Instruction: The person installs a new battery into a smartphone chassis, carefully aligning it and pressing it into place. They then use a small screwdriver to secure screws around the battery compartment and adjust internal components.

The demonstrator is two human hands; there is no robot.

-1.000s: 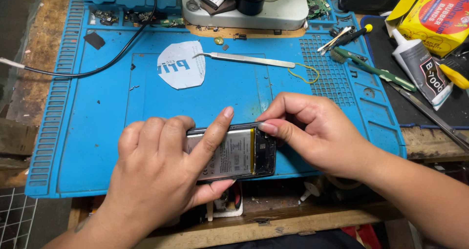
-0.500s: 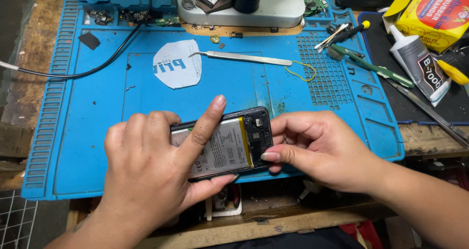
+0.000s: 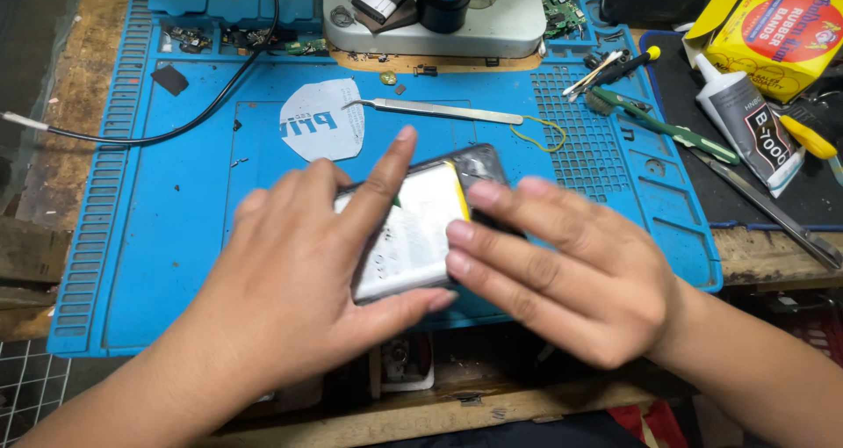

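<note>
An opened black phone (image 3: 479,165) with its pale battery (image 3: 413,233) exposed is held above the blue work mat (image 3: 158,237). My left hand (image 3: 299,272) grips the phone from the left, thumb under its near edge and index finger stretched across the battery. My right hand (image 3: 562,268) lies over the phone's right side, fingertips on the battery's yellow-edged end. Both hands are blurred by motion.
Metal tweezers (image 3: 439,111) and a white paper piece (image 3: 320,130) lie on the mat behind the phone. A microscope base (image 3: 527,26) stands at the back. A black cable (image 3: 176,132) runs left. A glue tube (image 3: 751,132), green brush (image 3: 667,127) and yellow box (image 3: 777,31) sit right.
The phone has been lifted and turned from lying crosswise to pointing away and to the right. My right hand has moved from its right edge onto its top.
</note>
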